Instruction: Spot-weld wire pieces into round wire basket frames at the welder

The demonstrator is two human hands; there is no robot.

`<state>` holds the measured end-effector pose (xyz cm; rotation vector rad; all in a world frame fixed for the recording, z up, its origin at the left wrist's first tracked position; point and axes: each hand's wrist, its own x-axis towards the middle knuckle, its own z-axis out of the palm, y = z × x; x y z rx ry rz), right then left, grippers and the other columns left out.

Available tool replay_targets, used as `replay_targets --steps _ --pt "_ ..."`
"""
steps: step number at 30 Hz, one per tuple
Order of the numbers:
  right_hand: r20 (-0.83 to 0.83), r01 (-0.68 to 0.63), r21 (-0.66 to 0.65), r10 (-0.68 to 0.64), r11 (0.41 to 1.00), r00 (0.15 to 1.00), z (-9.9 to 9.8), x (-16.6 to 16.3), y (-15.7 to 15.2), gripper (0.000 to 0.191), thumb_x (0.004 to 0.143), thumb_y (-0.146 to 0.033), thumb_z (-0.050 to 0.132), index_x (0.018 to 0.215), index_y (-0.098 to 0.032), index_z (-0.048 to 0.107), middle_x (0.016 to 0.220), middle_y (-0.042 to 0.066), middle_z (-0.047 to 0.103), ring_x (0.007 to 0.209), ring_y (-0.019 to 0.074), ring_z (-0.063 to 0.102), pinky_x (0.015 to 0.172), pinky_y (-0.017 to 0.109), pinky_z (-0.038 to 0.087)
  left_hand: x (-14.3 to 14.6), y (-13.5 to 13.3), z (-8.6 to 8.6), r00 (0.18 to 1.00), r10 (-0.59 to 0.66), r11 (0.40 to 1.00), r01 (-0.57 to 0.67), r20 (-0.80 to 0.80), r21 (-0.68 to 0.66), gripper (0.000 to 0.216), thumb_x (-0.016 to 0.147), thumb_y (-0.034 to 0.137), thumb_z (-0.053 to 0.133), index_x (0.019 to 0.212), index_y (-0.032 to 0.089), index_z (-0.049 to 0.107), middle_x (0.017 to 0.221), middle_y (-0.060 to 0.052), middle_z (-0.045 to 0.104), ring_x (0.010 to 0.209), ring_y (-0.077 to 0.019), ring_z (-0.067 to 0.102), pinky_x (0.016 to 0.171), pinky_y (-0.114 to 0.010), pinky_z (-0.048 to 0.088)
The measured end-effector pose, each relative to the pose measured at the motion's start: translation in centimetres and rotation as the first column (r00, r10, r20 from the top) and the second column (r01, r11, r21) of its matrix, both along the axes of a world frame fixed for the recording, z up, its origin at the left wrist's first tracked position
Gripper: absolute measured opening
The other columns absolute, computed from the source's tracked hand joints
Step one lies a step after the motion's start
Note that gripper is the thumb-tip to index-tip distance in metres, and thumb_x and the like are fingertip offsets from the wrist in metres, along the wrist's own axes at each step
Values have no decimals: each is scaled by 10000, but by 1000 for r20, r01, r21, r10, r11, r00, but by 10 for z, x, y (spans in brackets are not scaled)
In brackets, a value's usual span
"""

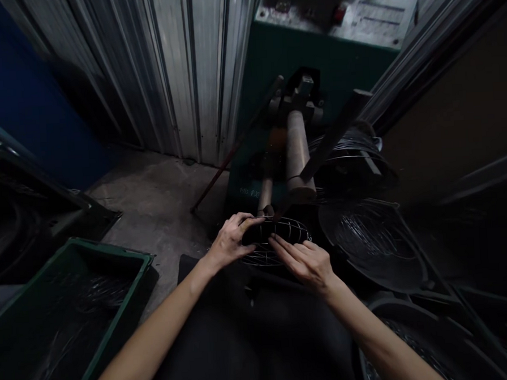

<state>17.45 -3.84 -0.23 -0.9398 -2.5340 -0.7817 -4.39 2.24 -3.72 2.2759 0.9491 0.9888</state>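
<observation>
A round wire basket frame (296, 228) of thin metal rods is between my hands, close to the lower electrode arm (266, 195) of a green welding machine (253, 181). My left hand (231, 239) grips its left side, thumb and fingers closed around the rim. At the right, my right hand (303, 260) has its fingers stretched together against the near wires, with the fingertips at the middle of the frame. Whether those fingers pinch a small piece there is too dark to tell. The thick upper arm (298, 148) of the machine hangs just above and beyond the frame.
A green crate (144, 264) with wire pieces stands at the left. On the right are a dark basin (394, 279) with loose wires, a stack of wire rings (348, 142) and another round container (395, 301). A corrugated metal wall (171, 75) rises behind.
</observation>
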Motion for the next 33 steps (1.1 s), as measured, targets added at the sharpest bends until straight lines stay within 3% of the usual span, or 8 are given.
replay_targets --steps 12,15,18,20,23,26,30,33 --pt "-11 82 -29 -83 996 997 -6 -6 9 395 883 -72 461 1209 -232 617 1172 24 663 574 73 558 556 258 399 -10 8 -11 999 -41 996 39 18 78 678 746 158 650 1355 260 371 1293 -83 479 1223 -234 461 1049 -429 380" --pt "-65 169 -98 -176 981 982 -4 0 -16 450 886 -52 422 1237 -276 591 1236 12 622 581 56 569 580 239 407 -19 6 -26 995 48 999 -49 91 13 832 739 230 682 1429 230 217 1318 -114 437 1236 -237 451 1059 -422 372" --pt "-269 328 -214 -379 920 885 -18 32 -76 425 896 -139 451 1280 -288 555 1214 27 642 743 90 650 670 228 454 -24 9 -35 994 66 997 -62 91 -45 791 730 283 705 1402 237 290 1191 -76 503 1123 -212 527 999 -390 428" --pt "-396 508 -354 -618 785 680 -37 69 -122 343 905 -275 445 1201 -236 615 1094 53 699 836 152 676 713 253 492 -26 13 -35 995 39 998 -35 91 -46 701 734 291 705 1353 250 378 1116 -49 530 1058 -194 559 958 -361 457" --pt "-184 729 -626 -960 278 209 -67 122 -176 407 846 -508 452 964 -200 691 786 78 726 610 222 670 554 322 503 -32 11 -30 994 31 999 -28 106 -31 642 748 299 687 1328 248 418 1083 -44 545 1023 -188 581 920 -338 481" --pt "189 614 -782 -980 -109 66 -88 138 -214 334 739 -527 598 832 -220 693 650 51 698 574 237 660 545 328 504 -39 -11 -26 997 -43 997 47 62 -68 622 755 340 672 1322 244 437 1129 -52 567 1055 -209 587 939 -360 485" --pt "269 532 -806 -961 -260 -64 -116 134 -241 174 652 -327 739 777 -214 696 809 52 735 803 199 686 727 257 504 -42 -39 -38 1000 -13 990 12 -4 -144 708 708 417 711 1339 317 406 1178 -23 591 1014 -251 620 932 -468 504" --pt "259 509 -805 -952 -305 -160 -132 147 -260 150 708 -288 700 835 -207 699 911 57 735 876 183 673 792 263 485 -29 -49 -51 998 -28 986 18 -62 -165 618 691 448 711 1253 337 480 1139 5 615 987 -265 630 908 -495 516"
